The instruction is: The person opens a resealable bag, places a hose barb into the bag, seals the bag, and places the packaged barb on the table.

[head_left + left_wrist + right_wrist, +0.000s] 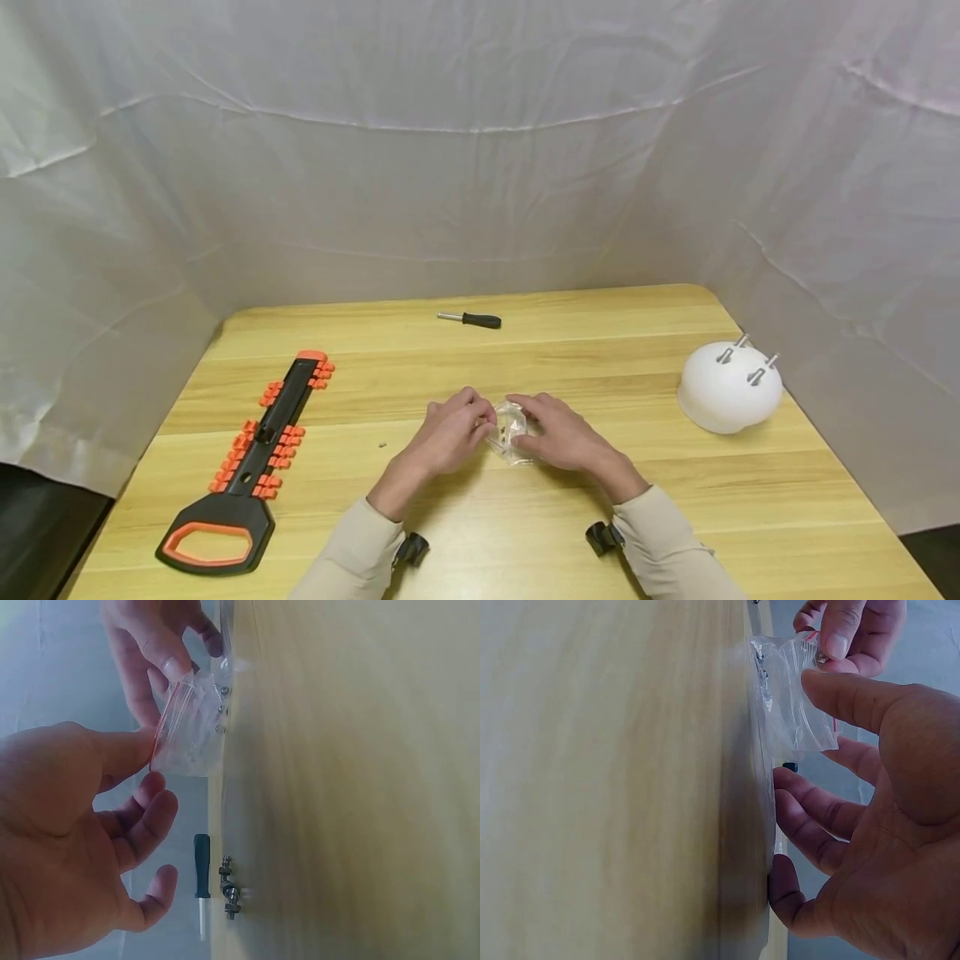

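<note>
Bag: the small clear bag (514, 429) is sitting on the counter (525, 533) between the two hands. Its red strip (164, 721) is facing up.
Left hand: the left hand (452, 431) is pinching the top of the bag with thumb and finger. A shiny bit (822, 658) is showing at their tips; I cannot tell if it is sitting inside or out.
Right hand: the right hand (562, 432) is holding the bag's other side between thumb and finger. Its other fingers are bending loosely.
Bits: tiny metal bits (223, 710) are lying low in the bag, so the step in hand is likely picking them out.
Bag mouth: keeping it wide and facing up should be helping; tipping it might be sending bits rolling.
Grip: the right hand should be holding firmly but not squashing, while the left is taking one bit at a time.
Bolts: loose bolts (229, 889) are resting on the counter on the left hand's side. Putting new bits near them, well away from the edge, should be keeping everything together.
</note>
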Demonstrator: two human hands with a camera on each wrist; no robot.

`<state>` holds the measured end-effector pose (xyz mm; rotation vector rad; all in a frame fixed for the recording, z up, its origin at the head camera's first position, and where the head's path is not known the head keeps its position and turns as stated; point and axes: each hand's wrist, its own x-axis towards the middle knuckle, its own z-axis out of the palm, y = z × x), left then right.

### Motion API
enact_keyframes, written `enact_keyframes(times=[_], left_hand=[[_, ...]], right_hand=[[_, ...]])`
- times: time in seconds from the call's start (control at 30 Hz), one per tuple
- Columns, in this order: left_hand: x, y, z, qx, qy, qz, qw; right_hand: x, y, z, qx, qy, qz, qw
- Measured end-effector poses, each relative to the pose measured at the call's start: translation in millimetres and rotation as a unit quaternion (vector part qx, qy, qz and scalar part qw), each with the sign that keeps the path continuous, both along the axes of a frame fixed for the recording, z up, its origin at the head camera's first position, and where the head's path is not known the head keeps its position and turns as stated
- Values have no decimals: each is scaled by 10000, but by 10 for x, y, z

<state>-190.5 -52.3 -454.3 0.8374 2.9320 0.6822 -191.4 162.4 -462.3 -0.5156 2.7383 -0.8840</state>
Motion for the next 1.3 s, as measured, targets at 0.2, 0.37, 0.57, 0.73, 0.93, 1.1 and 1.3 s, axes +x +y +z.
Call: enact_keyframes(times=[0.2,0.37,0.57,0.73,0.93,1.1,1.3], left_hand=[[-6,-22,8,137,-247,153,9995],[-5,-116,26,353,-358,340,9982],[-2,-317,27,407,-341,609,9967],[21,-469,33,406,-479,875,9942],[41,-641,48,350,-753,1126,9902],[42,-796,82,341,-940,1351,9858],[44,-983,101,333,-1153,1601,9798]], right_hand=[[-3,2,0,33,-3,-9,10000],[-11,2,-8,17,6,23,10000],[-14,6,-14,-59,-4,23,10000],[-11,11,-22,-98,-33,7,9999],[-10,7,-25,-106,-5,59,9999],[-10,6,-11,-124,-30,48,9999],[-9,-1,4,-85,-30,52,9999]])
